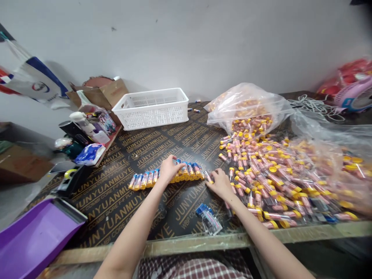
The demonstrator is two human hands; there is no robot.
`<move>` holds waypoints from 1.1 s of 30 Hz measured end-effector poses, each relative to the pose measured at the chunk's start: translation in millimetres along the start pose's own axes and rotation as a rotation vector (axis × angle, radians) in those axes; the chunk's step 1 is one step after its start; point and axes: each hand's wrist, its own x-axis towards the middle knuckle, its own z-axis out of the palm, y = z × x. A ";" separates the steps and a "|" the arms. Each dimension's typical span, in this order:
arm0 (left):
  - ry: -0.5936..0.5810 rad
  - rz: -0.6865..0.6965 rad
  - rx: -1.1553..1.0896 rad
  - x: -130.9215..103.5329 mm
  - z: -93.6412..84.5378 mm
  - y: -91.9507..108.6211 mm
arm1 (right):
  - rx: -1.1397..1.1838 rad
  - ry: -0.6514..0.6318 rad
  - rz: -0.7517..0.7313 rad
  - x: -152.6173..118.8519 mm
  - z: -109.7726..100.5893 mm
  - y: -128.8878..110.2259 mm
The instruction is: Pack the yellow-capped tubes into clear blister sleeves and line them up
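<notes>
A row of small clear tubes [149,178] with blue tops and yellow bases lies side by side on the dark printed board. My left hand [170,169] is over the middle of this row, thumb and forefinger closed around a blue-topped tube [178,162]. At the row's right end, the fingers of my right hand [220,185] are closed on a single tube [208,177], partly covered by the fingertips. Nearer to me is a small stack of blue printed cards or labels [208,219]. To the right spreads a large heap of pink tubes with yellow caps [261,162].
A white plastic crate [151,112] stands against the wall beside a cardboard box [112,93]. An open plastic bag of tubes [250,102] slumps at the back right. A tape dispenser [71,180] and a purple dustpan [40,236] are at left. The wooden edge [192,245] runs in front.
</notes>
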 end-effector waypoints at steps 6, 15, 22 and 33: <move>0.076 0.097 0.117 -32.6 -0.3 13.7 | 0.001 -0.050 0.023 -23.6 -11.2 -2.2; -0.395 -0.016 -0.104 -141.8 62.3 -20.2 | 0.251 -0.015 0.071 -45.7 -32.1 -8.1; -0.334 -0.029 -0.187 -150.6 64.3 -18.9 | 0.453 0.011 0.082 -69.0 -47.7 -14.3; -0.335 -0.235 -0.610 -141.1 63.9 -14.8 | 0.784 0.060 0.134 -100.4 -60.1 -31.4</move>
